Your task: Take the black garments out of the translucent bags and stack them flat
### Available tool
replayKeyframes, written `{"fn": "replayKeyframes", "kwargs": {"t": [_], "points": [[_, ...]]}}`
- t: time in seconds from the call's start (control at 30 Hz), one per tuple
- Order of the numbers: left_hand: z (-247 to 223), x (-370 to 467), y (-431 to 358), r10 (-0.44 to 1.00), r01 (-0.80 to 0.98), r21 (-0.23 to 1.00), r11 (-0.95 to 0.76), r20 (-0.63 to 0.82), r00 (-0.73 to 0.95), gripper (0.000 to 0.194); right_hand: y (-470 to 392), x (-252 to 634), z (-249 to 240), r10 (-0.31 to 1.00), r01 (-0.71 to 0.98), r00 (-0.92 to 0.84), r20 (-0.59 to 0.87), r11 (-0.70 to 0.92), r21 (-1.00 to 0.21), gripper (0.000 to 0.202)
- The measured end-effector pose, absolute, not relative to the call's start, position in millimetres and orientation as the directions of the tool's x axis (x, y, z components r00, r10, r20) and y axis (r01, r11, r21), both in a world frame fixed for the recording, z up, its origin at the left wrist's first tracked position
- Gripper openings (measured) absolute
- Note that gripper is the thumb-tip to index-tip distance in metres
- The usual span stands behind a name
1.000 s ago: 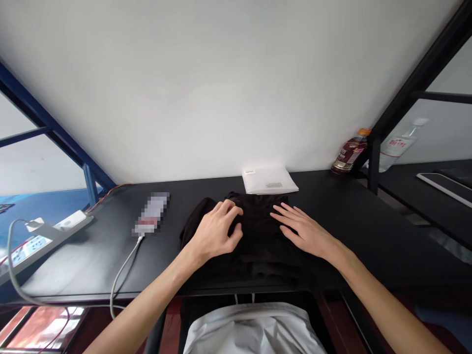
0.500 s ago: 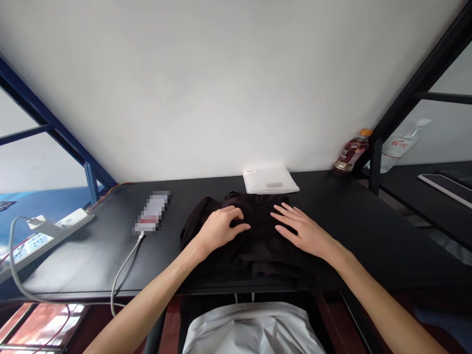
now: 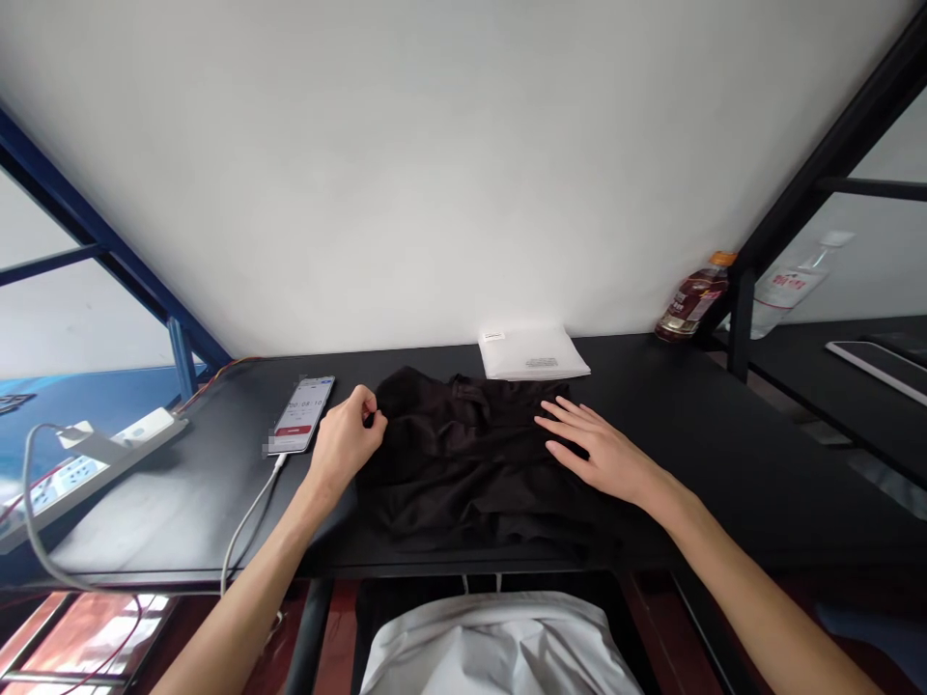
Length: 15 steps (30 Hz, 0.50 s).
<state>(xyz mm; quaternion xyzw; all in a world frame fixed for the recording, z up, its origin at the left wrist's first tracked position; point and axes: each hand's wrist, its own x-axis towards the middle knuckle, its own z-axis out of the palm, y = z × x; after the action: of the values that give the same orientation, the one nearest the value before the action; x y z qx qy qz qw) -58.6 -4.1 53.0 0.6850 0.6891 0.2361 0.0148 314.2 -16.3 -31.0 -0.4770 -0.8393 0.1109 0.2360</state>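
A crumpled black garment (image 3: 463, 463) lies on the black desk, its kind unclear among the folds. At its left edge my left hand (image 3: 349, 430) is closed, thumb and fingers pinched on the cloth; the pinch itself is partly hidden by the hand. My right hand (image 3: 598, 449) rests flat on the garment's right side with the fingers spread and holds nothing. Left of my left hand lies a phone (image 3: 298, 415) with its screen lit. Just behind the garment is a stack of white paper or envelopes (image 3: 532, 355), against the wall.
A white cable (image 3: 250, 512) runs from the phone over the desk's front edge. A power strip (image 3: 94, 473) stands at the left. At the back right, a dark drink bottle (image 3: 691, 301) leans by the black frame (image 3: 740, 323), and a clear bottle (image 3: 793, 285) is beyond it.
My left hand has moved left from the middle of the garment to its left edge, and its fingers have curled closed. The garment's upper left part is spread wider. My right hand has hardly moved.
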Motion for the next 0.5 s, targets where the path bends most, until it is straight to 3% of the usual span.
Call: {"fn": "replayKeyframes", "kwargs": {"t": [0.17, 0.3, 0.37, 0.5], "points": [[41.9, -70.7, -3.5, 0.988, 0.970, 0.243, -0.026, 0.152, -0.012, 0.007, -16.4, 313.7, -30.8, 0.855, 0.753, -0.434, 0.284, 0.517, -0.407, 0.043], [48.1, -65.9, -4.8, 0.937, 0.947, 0.282, -0.153, 0.347, 0.048, 0.002, -16.9, 313.8, -30.2, 0.858, 0.758, -0.428, 0.283, 0.512, -0.406, 0.044], [53.4, -59.6, -7.5, 0.906, 0.907, 0.330, -0.262, 0.409, 0.113, 0.011, -17.3, 314.3, -29.6, 0.855, 0.751, -0.428, 0.292, 0.516, -0.412, 0.043], [58.0, -48.3, -11.9, 0.877, 0.792, 0.397, -0.464, 0.334, 0.347, 0.024, -18.4, 315.4, -28.2, 0.841, 0.727, -0.423, 0.337, 0.537, -0.427, 0.041]]}}
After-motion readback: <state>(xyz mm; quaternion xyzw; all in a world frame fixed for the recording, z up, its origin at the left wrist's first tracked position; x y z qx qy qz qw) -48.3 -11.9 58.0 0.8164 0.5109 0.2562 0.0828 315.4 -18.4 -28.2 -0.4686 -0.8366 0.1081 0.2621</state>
